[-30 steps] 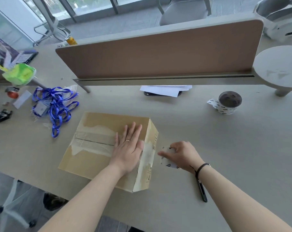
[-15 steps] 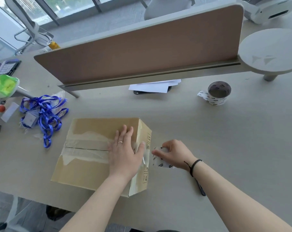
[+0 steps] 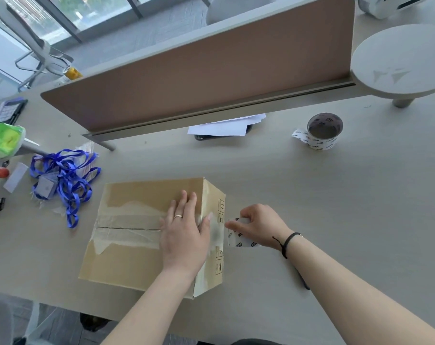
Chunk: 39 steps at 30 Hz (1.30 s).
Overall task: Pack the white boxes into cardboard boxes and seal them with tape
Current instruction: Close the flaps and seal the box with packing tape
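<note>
My left grip [image 3: 184, 235] presses flat on the cardboard box [image 3: 136, 235] mid-bench [image 3: 361, 207]; right grip [image 3: 260, 225] pinches a tape piece [image 3: 239, 239] beside it. Tape roll [image 3: 322, 131], blue lanyards [image 3: 64, 178], divider [image 3: 199, 78] behind.

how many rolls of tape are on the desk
2: one tape roll stands at the far right of the desk; the right hand grips another roll beside the cardboard box.

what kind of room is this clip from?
Most likely an open-plan office. A brown desk divider runs along the long shared desk, office chairs stand by big windows behind it, and blue lanyards lie beside the cardboard box.
</note>
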### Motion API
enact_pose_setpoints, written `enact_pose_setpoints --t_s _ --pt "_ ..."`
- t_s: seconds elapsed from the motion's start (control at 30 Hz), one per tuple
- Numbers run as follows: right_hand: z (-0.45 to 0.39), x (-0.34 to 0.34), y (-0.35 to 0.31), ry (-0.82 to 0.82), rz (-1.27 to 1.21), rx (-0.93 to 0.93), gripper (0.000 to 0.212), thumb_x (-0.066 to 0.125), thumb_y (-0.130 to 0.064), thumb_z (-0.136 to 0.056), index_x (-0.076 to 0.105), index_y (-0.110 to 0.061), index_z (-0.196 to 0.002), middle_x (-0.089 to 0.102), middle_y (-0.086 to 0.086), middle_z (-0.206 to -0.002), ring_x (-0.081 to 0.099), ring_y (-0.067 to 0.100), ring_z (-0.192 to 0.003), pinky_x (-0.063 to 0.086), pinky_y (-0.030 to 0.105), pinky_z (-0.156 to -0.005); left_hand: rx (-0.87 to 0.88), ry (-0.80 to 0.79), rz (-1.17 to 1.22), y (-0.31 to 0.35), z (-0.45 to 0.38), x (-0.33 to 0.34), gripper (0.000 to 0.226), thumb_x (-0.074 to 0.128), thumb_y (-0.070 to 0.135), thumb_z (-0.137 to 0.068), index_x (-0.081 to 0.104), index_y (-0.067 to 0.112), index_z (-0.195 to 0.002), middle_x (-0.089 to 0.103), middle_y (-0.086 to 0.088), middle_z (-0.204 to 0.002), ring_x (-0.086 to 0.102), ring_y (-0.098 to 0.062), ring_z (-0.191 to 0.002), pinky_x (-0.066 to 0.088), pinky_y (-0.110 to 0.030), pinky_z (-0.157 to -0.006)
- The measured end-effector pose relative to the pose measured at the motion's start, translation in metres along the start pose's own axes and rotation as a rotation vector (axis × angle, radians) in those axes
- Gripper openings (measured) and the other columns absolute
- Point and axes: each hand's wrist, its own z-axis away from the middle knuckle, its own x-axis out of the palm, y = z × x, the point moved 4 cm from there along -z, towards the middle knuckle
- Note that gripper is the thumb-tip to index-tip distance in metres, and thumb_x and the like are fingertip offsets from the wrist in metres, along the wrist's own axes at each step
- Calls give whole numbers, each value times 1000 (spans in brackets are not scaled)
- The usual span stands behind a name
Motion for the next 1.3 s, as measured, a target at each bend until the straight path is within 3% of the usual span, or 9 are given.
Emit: enact_pose_setpoints --t_s 0.2,0.37,0.57,0.8,0.97,1.1,1.3 --pt "0 1 -5 -2 12 -18 62 67 -63 -76 32 -16 -54 36 -4 -48 34 17 -48 27 29 -49 -16 14 -18 5 0 -2 59 52 40 -99 37 23 -154 28 6 -164 24 -22 -148 33 -49 -116" --pt "4 1 -8 -1 19 -2 62 68 -60 -78 30 -17 -55 36 -5 -48 34 17 -48 25 28 -47 -33 -41 28 6 0 -7 64 56 37 -98 29 28 -156 19 13 -166 18 -18 -148 39 -44 -112" --pt "6 3 -9 -14 33 4 56 68 -61 -79 39 -16 -60 46 -3 -57 41 18 -53 28 28 -49 80 -218 8 -1 -3 -14 84 61 27 -95 9 26 -161 2 14 -168 3 -17 -151 26 -36 -121" --pt "9 8 0 -26 28 36 62 66 -66 -75 31 -18 -62 34 -4 -58 31 19 -55 24 31 -54 82 -308 -21 -4 -4 -17 98 65 24 -89 -2 27 -161 -9 16 -166 -4 -13 -151 21 -33 -122" --pt "10 9 3 -33 38 31 67 66 -70 -75 28 -17 -61 32 -5 -56 30 18 -55 24 32 -55 13 -183 84 -1 -1 -16 90 63 18 -84 16 37 -159 6 36 -156 9 -7 -147 39 -35 -109" --pt "10 7 5 -34 43 29 69 65 -73 -74 26 -18 -59 31 -6 -55 30 18 -54 25 32 -56 -84 -45 95 5 -1 -15 72 61 28 -86 35 40 -152 25 34 -157 23 -5 -142 49 -46 -100" --pt "7 6 8 -39 0 34 72 63 -77 -65 24 -18 -56 28 -7 -47 29 17 -52 24 32 -54 -115 31 51 8 -4 -15 58 61 35 -90 46 40 -146 36 32 -153 32 -7 -139 47 -43 -94"
